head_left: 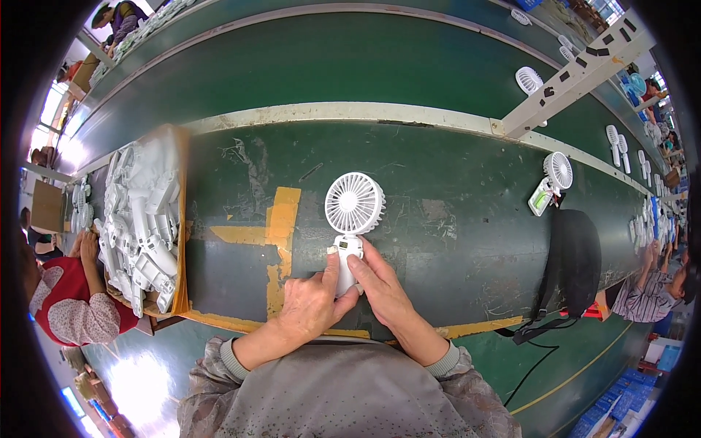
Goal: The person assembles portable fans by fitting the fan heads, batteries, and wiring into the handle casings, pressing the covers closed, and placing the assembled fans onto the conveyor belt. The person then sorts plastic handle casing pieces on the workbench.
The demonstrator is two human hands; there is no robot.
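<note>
A white handheld fan (355, 204) lies in front of me on the dark green worktable (460, 285), its round grille pointing away from me. Both my hands grip its handle. My left hand (310, 303) closes on the handle's left side, with fingertips near a small dark window at its top. From the right, my right hand (383, 288) wraps the handle, thumb laid across its front. The underside of the handle and some of my fingers are hidden.
At left stands a cardboard box (182, 219) heaped with white plastic casings (150, 219). Right of me are a fan with its handle opened (542, 196) and a black bag (577, 255). A metal post (569, 80) rises by the conveyor belt (314, 66). Co-workers sit on both sides.
</note>
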